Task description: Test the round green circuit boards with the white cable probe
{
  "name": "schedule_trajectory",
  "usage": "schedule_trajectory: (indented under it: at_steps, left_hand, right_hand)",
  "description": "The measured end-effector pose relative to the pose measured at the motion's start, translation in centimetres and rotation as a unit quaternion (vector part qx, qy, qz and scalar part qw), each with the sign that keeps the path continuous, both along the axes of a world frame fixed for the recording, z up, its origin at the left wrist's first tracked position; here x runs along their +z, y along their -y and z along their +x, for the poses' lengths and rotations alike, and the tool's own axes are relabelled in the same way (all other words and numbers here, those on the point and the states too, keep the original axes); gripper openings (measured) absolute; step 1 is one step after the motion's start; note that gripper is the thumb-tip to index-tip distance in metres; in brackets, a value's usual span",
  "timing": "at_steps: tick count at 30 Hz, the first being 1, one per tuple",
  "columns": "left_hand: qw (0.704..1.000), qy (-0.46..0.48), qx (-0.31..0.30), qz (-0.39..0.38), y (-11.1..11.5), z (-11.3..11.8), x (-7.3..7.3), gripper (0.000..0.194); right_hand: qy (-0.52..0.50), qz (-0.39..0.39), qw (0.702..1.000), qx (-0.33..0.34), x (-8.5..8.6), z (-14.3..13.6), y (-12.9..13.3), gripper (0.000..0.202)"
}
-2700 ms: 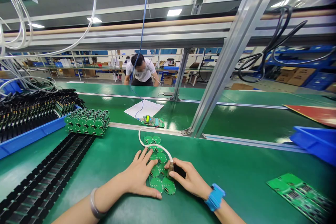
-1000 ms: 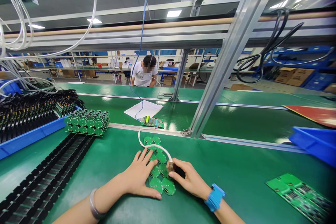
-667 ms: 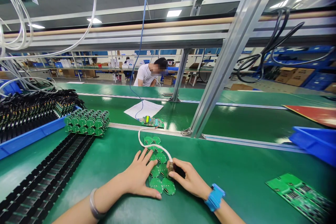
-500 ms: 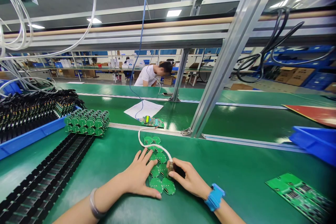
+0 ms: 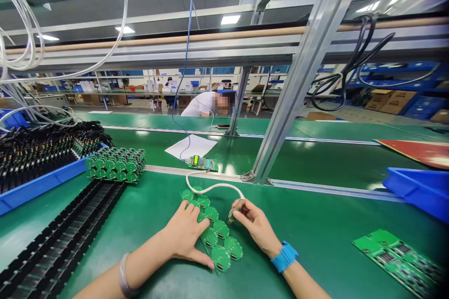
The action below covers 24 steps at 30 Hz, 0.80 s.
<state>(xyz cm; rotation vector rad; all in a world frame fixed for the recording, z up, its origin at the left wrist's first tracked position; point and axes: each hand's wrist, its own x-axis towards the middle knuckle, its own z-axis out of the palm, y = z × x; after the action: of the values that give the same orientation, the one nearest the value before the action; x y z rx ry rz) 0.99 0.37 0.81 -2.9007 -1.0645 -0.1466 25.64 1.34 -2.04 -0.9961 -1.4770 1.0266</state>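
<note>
A panel of round green circuit boards (image 5: 220,230) lies in front of me, slanting from upper left to lower right. My left hand (image 5: 185,231) holds its left side, fingertips near the far end and thumb by the near end. The hand hides part of the panel. Just right of the panel, my right hand (image 5: 254,222) grips a brownish probe connector (image 5: 236,209), which appears raised clear of the boards. From the connector a white cable (image 5: 213,186) curves back to a small tester board (image 5: 201,163) with a lit yellow-green display.
Stacked round boards (image 5: 115,166) stand beyond a black slotted rail (image 5: 87,217) at left. A blue bin (image 5: 45,180) holds cabled boards. Another green circuit board (image 5: 396,257) and a blue tray (image 5: 417,191) are at right. A metal post (image 5: 287,98) rises ahead; a person (image 5: 201,104) leans beyond.
The panel has turned, its near end shifting right and its far end left, with my left hand on it. My right hand has drawn the connector away from the boards, up and right.
</note>
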Motion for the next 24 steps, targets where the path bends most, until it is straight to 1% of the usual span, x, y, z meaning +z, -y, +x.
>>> schedule_trajectory:
  at_steps: [2, 4, 7, 9, 11, 14, 16, 17, 18, 20, 21, 22, 24]
  left_hand:
    - [1.0, -0.003, 0.004, -0.014, 0.2, 0.0, 0.2, 0.077]
    - [0.999, 0.018, -0.001, -0.029, 0.2, -0.3, 0.3, 0.07]
    - [0.995, 0.067, -0.031, -0.062, -0.1, -0.6, 0.4, 0.078]
    - [0.991, 0.085, -0.029, -0.099, -0.3, -0.5, 0.6, 0.082]
    - [0.989, 0.078, 0.011, -0.128, -0.3, -0.2, 0.8, 0.087]
    - [0.983, 0.072, 0.065, -0.153, 0.3, 0.1, 1.1, 0.108]
    - [0.979, 0.079, 0.093, -0.166, 1.0, -0.1, 1.2, 0.115]
    - [0.977, 0.08, 0.11, -0.166, 1.4, -0.4, 1.3, 0.11]
    - [0.976, 0.08, 0.126, -0.161, 1.7, -0.9, 1.5, 0.096]
    - [0.975, 0.076, 0.148, -0.146, 2.2, -2.3, 2.4, 0.055]
    - [0.976, 0.073, 0.154, -0.138, 2.4, -3.2, 3.2, 0.036]
    - [0.976, 0.072, 0.157, -0.131, 2.4, -4.5, 4.2, 0.023]
    - [0.978, 0.073, 0.166, -0.104, 2.0, -7.6, 6.7, 0.012]
  right_hand:
    - [-0.057, -0.014, 0.997, -0.048, -0.1, 0.2, -0.5, 0.038]
    - [-0.09, -0.023, 0.993, -0.071, -0.2, 0.2, -0.9, 0.039]
    - [-0.11, -0.03, 0.99, -0.078, -0.1, 0.1, -1.0, 0.039]
    - [-0.11, -0.031, 0.991, -0.074, 0.0, 0.1, -0.9, 0.039]
    - [-0.109, -0.033, 0.991, -0.071, 0.0, 0.1, -0.8, 0.04]
    - [-0.113, -0.047, 0.99, -0.071, -0.3, 0.4, -0.8, 0.043]
    - [-0.111, -0.054, 0.99, -0.068, -0.5, 0.7, -1.0, 0.043]
    - [-0.108, -0.057, 0.99, -0.067, -0.7, 0.8, -1.2, 0.042]
    - [-0.105, -0.057, 0.99, -0.068, -0.8, 0.9, -1.3, 0.042]
    - [-0.107, -0.06, 0.99, -0.067, -1.3, 1.2, -1.7, 0.043]
    - [-0.109, -0.058, 0.99, -0.068, -1.7, 1.4, -2.0, 0.043]
    - [-0.109, -0.056, 0.99, -0.067, -2.1, 1.6, -2.2, 0.043]
    - [-0.108, -0.051, 0.99, -0.071, -3.2, 2.0, -2.9, 0.041]
